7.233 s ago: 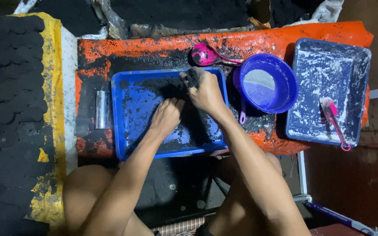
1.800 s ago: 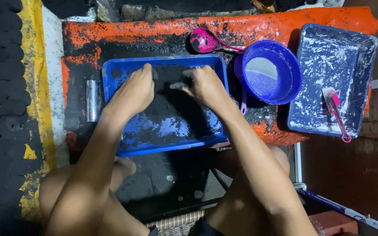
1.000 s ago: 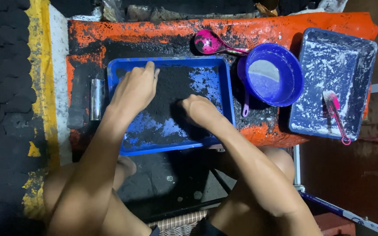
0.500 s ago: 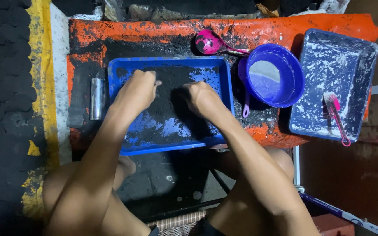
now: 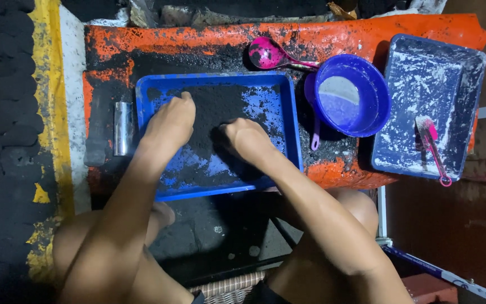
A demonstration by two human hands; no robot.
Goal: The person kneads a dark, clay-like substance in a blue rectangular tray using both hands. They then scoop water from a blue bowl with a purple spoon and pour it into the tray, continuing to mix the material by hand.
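Observation:
A blue plastic tray (image 5: 289,107) holds a spread of black powder (image 5: 215,107). My left hand (image 5: 170,121) rests palm down on the powder in the tray's left half, fingers curled together. My right hand (image 5: 246,138) presses into the powder near the tray's middle, fingers bent under and hidden in the black mass. Whether either hand grips a clump cannot be seen. Both hands are blackened.
The tray sits on an orange sheet (image 5: 367,34) smeared black. A small metal cylinder (image 5: 122,128) stands left of the tray. A pink ladle (image 5: 271,55), a purple bowl (image 5: 351,95) with pale liquid, and a second blue tray (image 5: 428,107) with a pink spatula (image 5: 431,146) lie right.
My right hand slid back from the tray's far edge to its middle. My left hand stayed on the left side, shifting slightly toward me. The powder has been gathered toward the centre.

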